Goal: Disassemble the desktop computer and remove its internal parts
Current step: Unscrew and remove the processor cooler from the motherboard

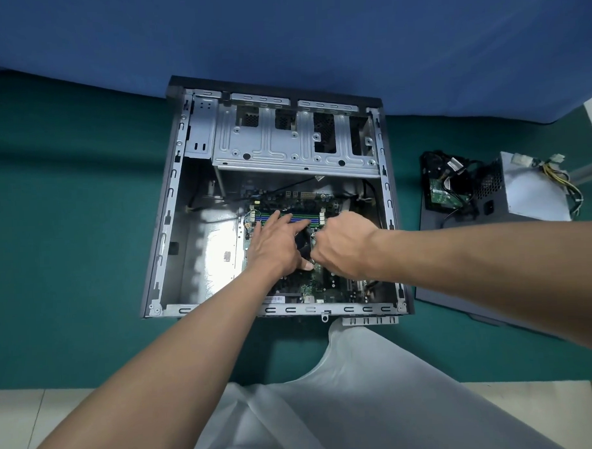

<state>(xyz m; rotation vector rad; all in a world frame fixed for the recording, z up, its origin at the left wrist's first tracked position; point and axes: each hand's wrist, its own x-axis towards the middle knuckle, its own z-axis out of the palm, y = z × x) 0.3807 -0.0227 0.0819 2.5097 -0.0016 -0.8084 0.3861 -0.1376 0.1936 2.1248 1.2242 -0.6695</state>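
A dark green mat (70,232) covers the pale tiled floor (42,411). On the mat lie an open grey metal computer case (205,251) and, just right, a flat dark grey panel (428,219).

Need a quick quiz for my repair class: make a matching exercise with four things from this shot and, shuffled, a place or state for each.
Things
1. power supply
2. drive cage
3. left hand
4. right hand

Place or state
A. fingers curled
B. inside the case, far end
C. fingers straight, spread
D. outside the case, on the right

Pairs: 1-D, 2-B, 3-C, 4-A
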